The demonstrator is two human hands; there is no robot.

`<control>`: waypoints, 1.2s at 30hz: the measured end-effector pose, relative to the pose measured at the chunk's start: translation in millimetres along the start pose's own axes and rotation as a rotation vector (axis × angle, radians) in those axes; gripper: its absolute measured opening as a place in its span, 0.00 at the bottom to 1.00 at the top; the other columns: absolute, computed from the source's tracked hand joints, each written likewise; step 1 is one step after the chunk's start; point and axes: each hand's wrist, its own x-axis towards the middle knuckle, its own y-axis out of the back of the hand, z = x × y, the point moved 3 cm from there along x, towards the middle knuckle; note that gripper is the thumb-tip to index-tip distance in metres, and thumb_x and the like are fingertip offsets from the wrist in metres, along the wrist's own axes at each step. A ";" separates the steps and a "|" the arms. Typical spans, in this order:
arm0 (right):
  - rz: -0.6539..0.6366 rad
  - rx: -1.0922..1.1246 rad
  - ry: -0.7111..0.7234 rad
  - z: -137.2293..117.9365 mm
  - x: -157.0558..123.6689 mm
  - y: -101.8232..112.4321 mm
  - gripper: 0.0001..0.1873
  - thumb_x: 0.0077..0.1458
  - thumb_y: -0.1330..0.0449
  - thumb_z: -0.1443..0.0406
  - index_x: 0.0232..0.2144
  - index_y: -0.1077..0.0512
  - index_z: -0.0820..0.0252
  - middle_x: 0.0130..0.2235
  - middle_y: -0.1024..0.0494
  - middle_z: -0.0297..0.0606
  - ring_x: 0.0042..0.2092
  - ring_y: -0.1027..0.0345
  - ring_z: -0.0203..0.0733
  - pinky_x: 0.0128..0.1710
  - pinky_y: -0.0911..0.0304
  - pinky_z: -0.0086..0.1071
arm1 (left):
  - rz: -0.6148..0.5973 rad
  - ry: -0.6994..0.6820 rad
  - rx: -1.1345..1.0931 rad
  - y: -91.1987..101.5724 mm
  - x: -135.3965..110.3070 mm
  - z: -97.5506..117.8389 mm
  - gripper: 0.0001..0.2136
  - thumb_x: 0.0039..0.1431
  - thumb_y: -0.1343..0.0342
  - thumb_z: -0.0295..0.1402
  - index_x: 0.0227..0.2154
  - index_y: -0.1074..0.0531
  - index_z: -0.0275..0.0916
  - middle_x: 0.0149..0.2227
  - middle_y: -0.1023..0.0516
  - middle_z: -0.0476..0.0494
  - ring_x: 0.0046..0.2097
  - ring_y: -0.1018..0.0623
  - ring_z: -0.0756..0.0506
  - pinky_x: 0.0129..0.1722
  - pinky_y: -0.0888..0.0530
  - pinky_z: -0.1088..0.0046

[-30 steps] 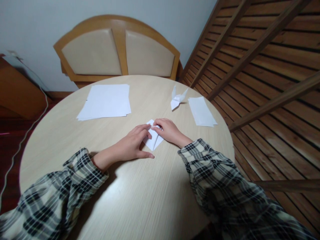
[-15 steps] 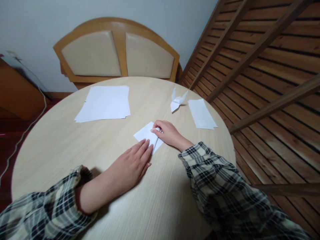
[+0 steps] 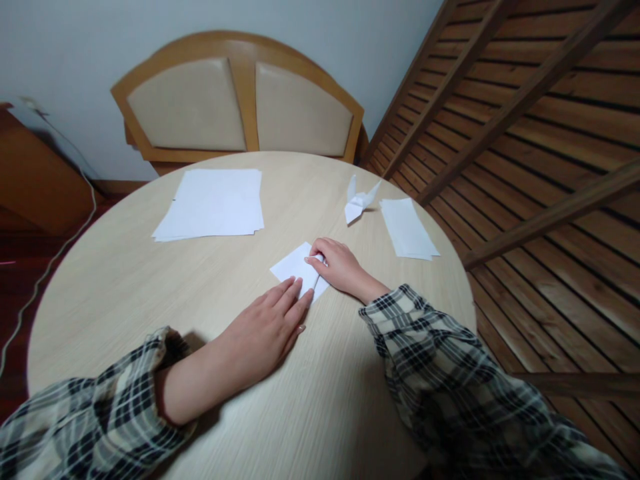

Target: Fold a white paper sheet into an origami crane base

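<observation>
A small folded sheet of white paper [image 3: 293,265] lies on the round table in front of me, one flap turned over along a slanting crease. My left hand [image 3: 265,327] rests flat, its fingertips pressing on the paper's near edge. With thumb and forefinger pinched together, my right hand [image 3: 340,267] grips the flap on the paper's right side. Part of the folded paper is hidden under my fingers. Beyond my right hand stands a white origami crane [image 3: 357,207] with its points raised.
Large white sheets [image 3: 215,203] are stacked at the table's far left. Narrow white paper strips [image 3: 409,229] lie near the right edge of the pale wooden table [image 3: 125,293]. Behind stands a padded headboard [image 3: 200,107]; slatted wood [image 3: 525,200] slopes along the right.
My left fingers have spread slightly, the forefinger shifting right along the folded paper. My right hand keeps its pinch on the flap. The whole view has shifted slightly.
</observation>
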 end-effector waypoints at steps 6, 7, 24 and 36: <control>0.002 -0.016 -0.052 -1.7 0.2 -1.3 0.06 0.59 0.43 0.62 0.31 0.33 0.57 0.35 0.27 0.35 0.39 0.35 0.41 0.41 0.45 0.35 | 0.009 0.004 -0.010 0.3 0.1 0.0 0.21 0.68 0.58 0.34 0.60 0.39 0.31 0.63 0.36 0.28 0.65 0.39 0.34 0.60 0.35 0.54; 0.000 -0.016 -0.057 -1.7 0.3 -1.7 0.06 0.59 0.43 0.62 0.31 0.34 0.57 0.35 0.27 0.35 0.39 0.35 0.41 0.41 0.45 0.35 | 0.007 0.005 -0.013 0.2 0.1 -0.2 0.21 0.68 0.58 0.35 0.60 0.39 0.31 0.63 0.36 0.28 0.65 0.39 0.34 0.60 0.35 0.54; -0.015 -0.035 -0.045 -1.5 1.3 -2.9 0.06 0.60 0.43 0.63 0.31 0.34 0.57 0.35 0.26 0.36 0.40 0.34 0.41 0.41 0.45 0.35 | 0.003 -0.047 -0.070 5.7 2.9 -2.3 0.21 0.69 0.57 0.34 0.61 0.37 0.32 0.63 0.35 0.34 0.64 0.38 0.34 0.61 0.37 0.53; -0.008 -0.040 -0.048 -3.0 0.6 -1.8 0.06 0.60 0.43 0.63 0.30 0.34 0.57 0.35 0.26 0.36 0.40 0.34 0.42 0.41 0.45 0.35 | -0.024 -0.066 -0.043 7.9 3.0 -4.0 0.23 0.68 0.57 0.36 0.62 0.39 0.32 0.63 0.36 0.35 0.65 0.40 0.34 0.64 0.43 0.53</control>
